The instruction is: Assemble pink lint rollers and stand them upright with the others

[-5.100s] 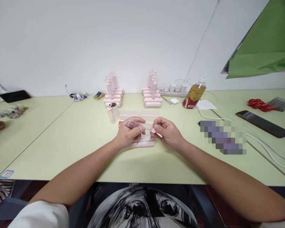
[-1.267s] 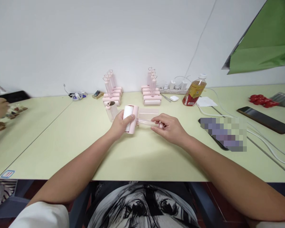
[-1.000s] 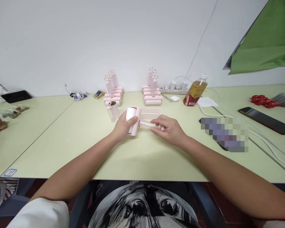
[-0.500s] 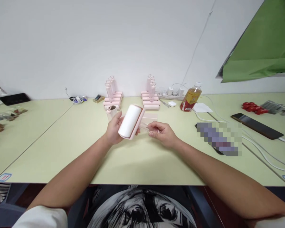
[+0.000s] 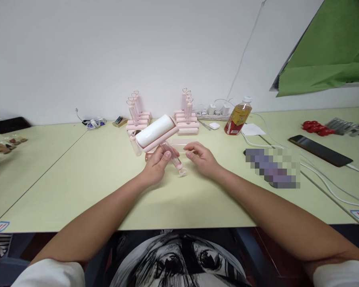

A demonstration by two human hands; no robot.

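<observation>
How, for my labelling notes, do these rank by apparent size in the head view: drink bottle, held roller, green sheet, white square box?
Green sheet, though the frame cuts it off
Held roller, handle included
Drink bottle
White square box

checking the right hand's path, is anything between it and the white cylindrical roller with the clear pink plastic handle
Only the bare left hand, its fingers wrapped around the clear pink plastic handle; nothing else visible separates that from the right hand. Its pink heart-shaped loop is uncovered.
</observation>
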